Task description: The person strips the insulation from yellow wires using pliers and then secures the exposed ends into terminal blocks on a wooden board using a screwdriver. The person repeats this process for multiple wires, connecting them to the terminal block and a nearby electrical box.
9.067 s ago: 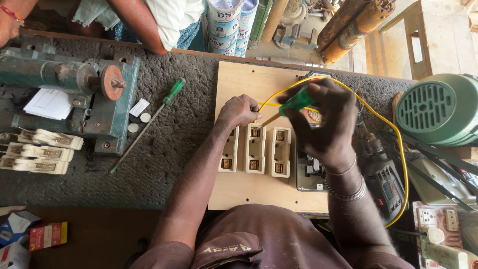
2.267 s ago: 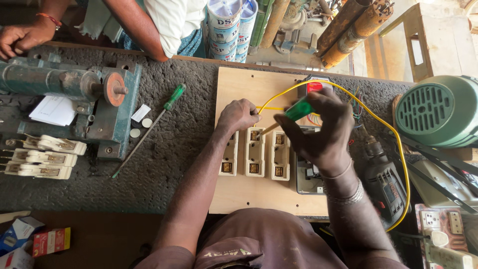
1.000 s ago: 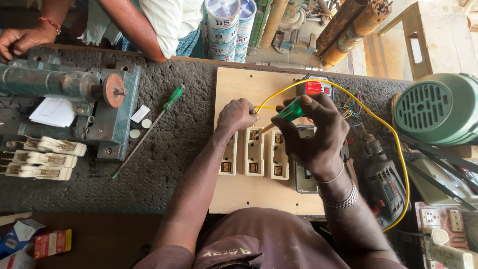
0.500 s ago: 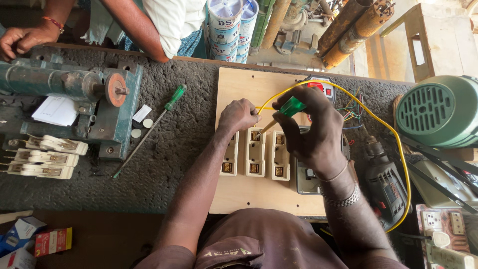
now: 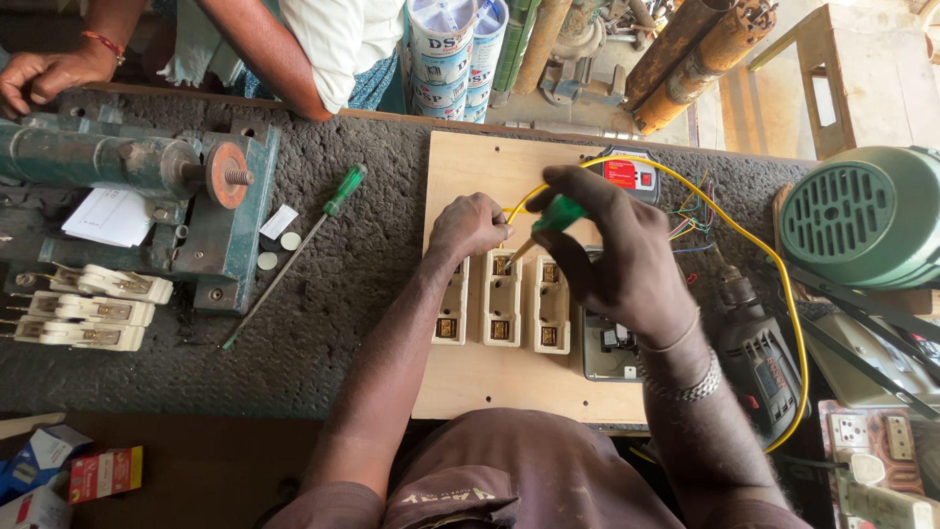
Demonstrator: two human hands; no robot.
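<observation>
Green-handled screwdriver (image 5: 544, 223) stays in right hand (image 5: 612, 250); left hand (image 5: 468, 225) unmoved.

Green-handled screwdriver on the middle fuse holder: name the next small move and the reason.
Probably turn the green-handled screwdriver in the right hand: its tip meets the top of the middle fuse holder, where the left hand pinches the yellow wire.

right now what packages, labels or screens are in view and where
Small boxes: bottom left corner, blue, white and red cartons.
Tins: top centre behind the bench, stacked white cylinders with blue print.
Meter: top of the wooden board, grey case, red label.
Paper slip: left, on the green machine, white.
</observation>
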